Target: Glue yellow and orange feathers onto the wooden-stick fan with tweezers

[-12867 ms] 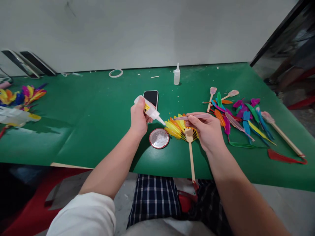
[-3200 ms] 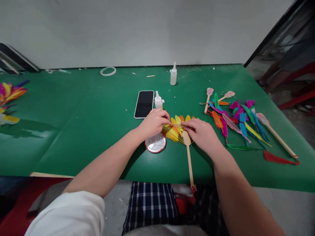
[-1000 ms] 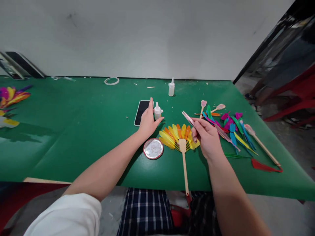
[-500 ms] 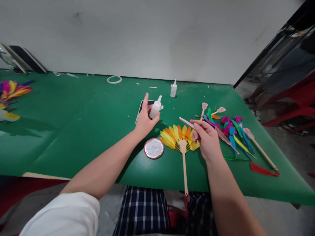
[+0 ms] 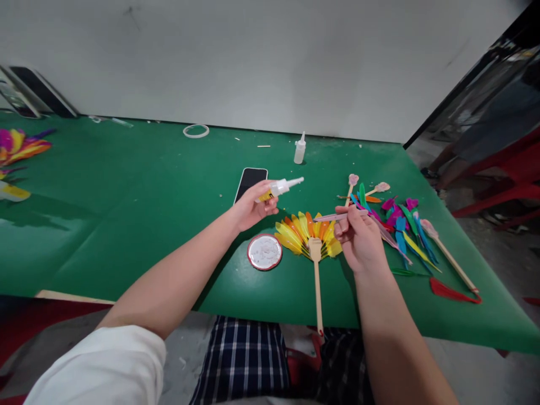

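My left hand (image 5: 252,209) is closed around a small glue bottle (image 5: 278,189), held tilted with its long nozzle pointing right. In my right hand (image 5: 358,235) is a pair of pink tweezers (image 5: 335,217), gripped between thumb and fingers with the tips to the left. Below the tweezers lies a fan of yellow and orange feathers (image 5: 300,229), set around the head of a wooden stick (image 5: 315,270). A round, red-rimmed lid (image 5: 264,253) with a whitish, crusted surface rests left of the fan, under my left wrist.
Behind my left hand lies a phone (image 5: 250,181). A second bottle (image 5: 300,149) stands near the wall, with a white ring (image 5: 196,131) farther left. Loose coloured feathers (image 5: 400,225) and a stick with a red tassel (image 5: 455,291) lie at the right.
My left hand has lifted the glue bottle and tipped it from upright to nearly level, uncovering the phone. The tweezers in my right hand have turned flatter, their tips now lower over the feathers.
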`<act>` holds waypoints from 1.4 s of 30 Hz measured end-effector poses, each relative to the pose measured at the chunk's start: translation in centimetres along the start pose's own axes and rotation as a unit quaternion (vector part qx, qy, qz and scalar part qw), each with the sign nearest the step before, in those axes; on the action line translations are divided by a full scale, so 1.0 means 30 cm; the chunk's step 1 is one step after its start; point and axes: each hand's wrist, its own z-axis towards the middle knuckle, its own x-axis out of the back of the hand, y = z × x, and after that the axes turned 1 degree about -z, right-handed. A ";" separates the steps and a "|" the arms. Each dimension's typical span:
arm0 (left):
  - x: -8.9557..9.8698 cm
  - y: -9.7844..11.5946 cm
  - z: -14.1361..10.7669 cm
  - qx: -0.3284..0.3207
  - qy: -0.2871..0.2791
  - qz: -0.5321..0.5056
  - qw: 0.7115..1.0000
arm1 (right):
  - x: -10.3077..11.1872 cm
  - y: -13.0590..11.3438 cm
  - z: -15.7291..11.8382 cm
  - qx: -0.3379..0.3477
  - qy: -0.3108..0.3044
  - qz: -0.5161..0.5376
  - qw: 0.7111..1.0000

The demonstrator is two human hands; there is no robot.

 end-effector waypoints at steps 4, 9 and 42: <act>0.026 -0.011 0.001 0.062 -0.048 -0.010 0.997 | 0.007 0.004 0.005 0.013 -0.007 -0.004 1.000; 0.035 -0.022 0.013 0.058 -0.044 0.002 0.997 | 0.010 0.001 0.003 0.005 -0.020 0.011 1.000; 0.019 -0.040 0.024 0.023 -0.064 0.002 0.998 | -0.105 0.106 -0.106 0.019 -0.117 -0.222 0.968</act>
